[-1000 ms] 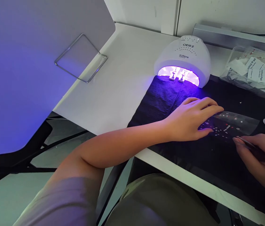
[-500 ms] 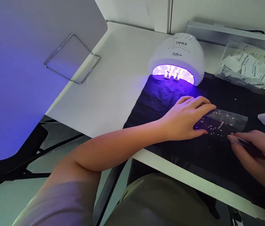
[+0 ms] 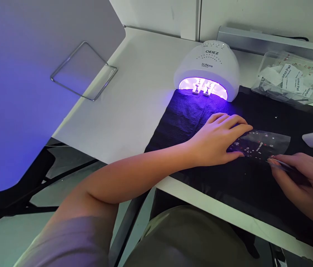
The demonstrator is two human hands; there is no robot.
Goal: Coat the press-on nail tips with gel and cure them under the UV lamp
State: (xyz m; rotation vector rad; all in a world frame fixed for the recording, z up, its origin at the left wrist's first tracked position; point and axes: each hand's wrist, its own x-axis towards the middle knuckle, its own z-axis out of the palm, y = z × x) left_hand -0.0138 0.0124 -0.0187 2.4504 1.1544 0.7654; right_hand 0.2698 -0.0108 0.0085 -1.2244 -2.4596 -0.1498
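Four left fingers (image 3: 238, 126) over decal sheet (image 3: 267, 142)

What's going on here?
Someone is working at a white desk over a black mat. Their left hand presses on a clear sheet dotted with tiny decals, and their right hand holds slim tweezers with the tips at the sheet's edge. A lit SUNone UV nail lamp sits at the mat's far end, near a clear box of alcohol pad packets.
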